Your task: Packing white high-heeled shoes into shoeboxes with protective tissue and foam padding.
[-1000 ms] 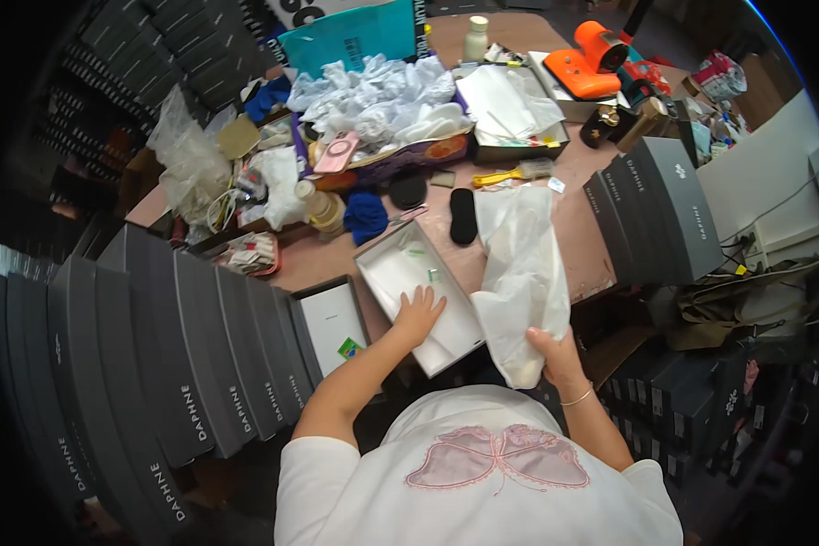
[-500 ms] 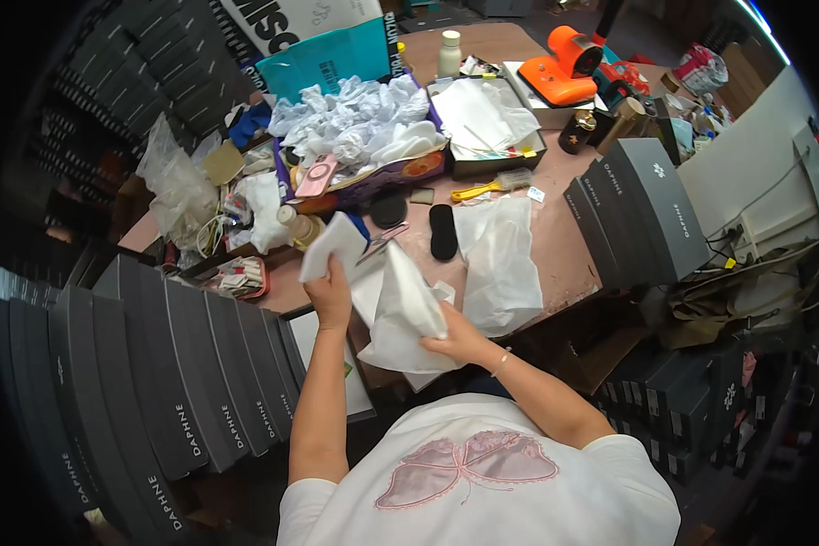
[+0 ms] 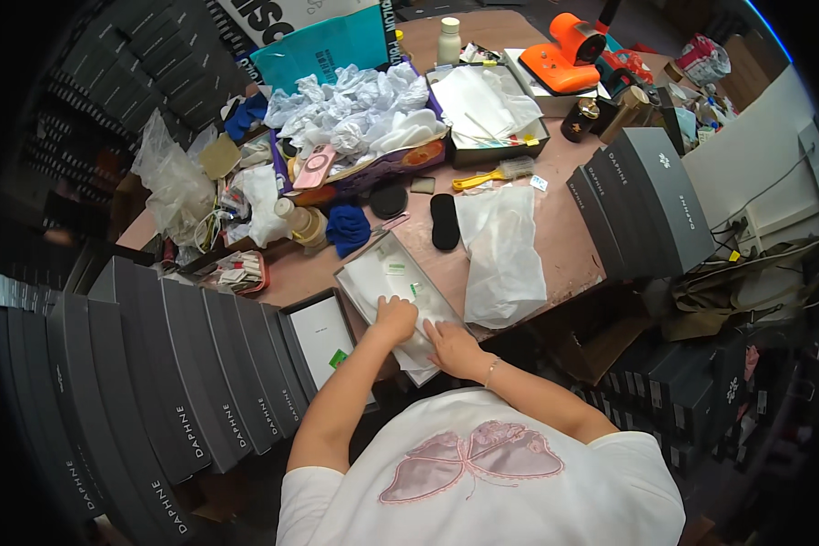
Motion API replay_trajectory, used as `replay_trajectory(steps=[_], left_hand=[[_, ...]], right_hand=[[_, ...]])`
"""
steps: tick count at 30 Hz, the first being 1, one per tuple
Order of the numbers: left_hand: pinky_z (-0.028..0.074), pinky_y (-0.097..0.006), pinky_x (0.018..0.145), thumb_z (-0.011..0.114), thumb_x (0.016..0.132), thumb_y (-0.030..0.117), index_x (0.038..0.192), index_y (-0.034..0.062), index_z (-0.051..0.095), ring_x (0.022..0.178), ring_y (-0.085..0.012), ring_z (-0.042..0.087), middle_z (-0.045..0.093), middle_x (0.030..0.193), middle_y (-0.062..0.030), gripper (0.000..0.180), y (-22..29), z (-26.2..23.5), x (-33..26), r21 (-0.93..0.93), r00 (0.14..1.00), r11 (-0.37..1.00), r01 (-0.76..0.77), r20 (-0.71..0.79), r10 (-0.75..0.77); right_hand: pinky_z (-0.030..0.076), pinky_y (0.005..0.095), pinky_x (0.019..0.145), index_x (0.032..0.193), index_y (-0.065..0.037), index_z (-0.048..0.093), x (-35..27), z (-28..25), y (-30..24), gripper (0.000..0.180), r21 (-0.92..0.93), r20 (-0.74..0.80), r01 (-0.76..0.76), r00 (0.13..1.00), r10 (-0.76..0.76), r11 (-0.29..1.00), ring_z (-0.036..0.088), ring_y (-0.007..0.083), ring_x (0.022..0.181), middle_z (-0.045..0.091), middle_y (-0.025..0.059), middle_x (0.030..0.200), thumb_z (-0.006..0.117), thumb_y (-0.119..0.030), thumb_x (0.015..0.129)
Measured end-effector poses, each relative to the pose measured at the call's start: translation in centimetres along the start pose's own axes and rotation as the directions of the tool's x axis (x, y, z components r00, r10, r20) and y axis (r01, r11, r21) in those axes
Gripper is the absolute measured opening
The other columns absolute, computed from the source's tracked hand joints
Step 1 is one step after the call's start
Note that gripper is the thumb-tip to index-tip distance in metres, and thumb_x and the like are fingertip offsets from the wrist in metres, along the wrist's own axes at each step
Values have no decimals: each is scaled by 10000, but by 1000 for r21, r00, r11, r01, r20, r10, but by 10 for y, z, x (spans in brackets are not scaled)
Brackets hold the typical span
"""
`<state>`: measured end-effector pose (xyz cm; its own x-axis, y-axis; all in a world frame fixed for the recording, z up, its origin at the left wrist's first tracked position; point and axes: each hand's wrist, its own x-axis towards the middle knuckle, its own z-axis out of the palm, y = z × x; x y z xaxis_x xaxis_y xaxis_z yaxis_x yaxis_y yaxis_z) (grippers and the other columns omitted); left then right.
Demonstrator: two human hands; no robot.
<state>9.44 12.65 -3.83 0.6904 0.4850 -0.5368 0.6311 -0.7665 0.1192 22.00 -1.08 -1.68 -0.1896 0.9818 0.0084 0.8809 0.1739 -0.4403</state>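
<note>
A grey shoebox base [image 3: 422, 267] lies slanted in front of me at the table's near edge, lined with white tissue paper [image 3: 366, 278]. Small green-and-white pieces sit on the paper. My left hand [image 3: 396, 320] is curled into the box and pressed down on the paper; whatever its fingers hold is hidden. At the box's near right side, my right hand [image 3: 458, 350] rests with fingers stretched against the paper. More paper hangs over the near end below my hands. Left of it sits an open box part [image 3: 315, 329] with a white inside and a green tag.
Stacked dark shoeboxes [image 3: 173, 364] stand at left, others [image 3: 646, 205] at right. A white paper sheet [image 3: 505, 264], black oval case [image 3: 444, 222], yellow-handled brush [image 3: 496, 174] and blue cloth [image 3: 347, 229] lie on the table. Behind are a carton of crumpled paper [image 3: 355, 114] and an orange device [image 3: 564, 64].
Both hands have come down together into the box. The white pad lifted in my left hand and the white paper bundle in my right are no longer raised. The blue cloth is now uncovered.
</note>
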Motion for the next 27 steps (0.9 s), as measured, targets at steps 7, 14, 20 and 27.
replay_trajectory(steps=[7,14,20,27], left_hand=[[155,-576,1090,620,725,362,1177,98,628,1171,-299,532,620,1192,-139,523,-48,14,-1,-587,987,807,-65,82,140],[336,-456,1049,616,827,288,1233,23,557,1216,-290,496,565,1247,-184,489,7,-29,-13,-875,948,383,-294,-318,1],[394,-428,1013,515,915,484,1383,12,364,1232,-309,467,463,1343,-186,682,45,-31,50,-794,984,-603,77,157,-80],[412,-375,998,481,932,360,1335,74,433,1224,-222,466,510,1288,-123,496,98,-59,20,-550,946,-778,305,81,313]], right_hand=[[454,405,912,1399,-57,347,-21,-85,14,753,75,-206,-11,978,26,997,531,393,1108,486,241,1270,718,-227,765],[446,413,910,1368,-41,384,-73,-60,140,677,485,-375,-468,652,659,739,549,408,1076,552,266,1166,659,-98,752],[471,403,812,1110,-29,555,4,-155,147,326,313,-489,-77,842,230,947,590,369,937,609,198,972,515,25,791],[471,372,744,937,-29,582,25,-215,10,192,422,-124,234,972,-200,876,583,327,852,582,138,863,547,26,757]])
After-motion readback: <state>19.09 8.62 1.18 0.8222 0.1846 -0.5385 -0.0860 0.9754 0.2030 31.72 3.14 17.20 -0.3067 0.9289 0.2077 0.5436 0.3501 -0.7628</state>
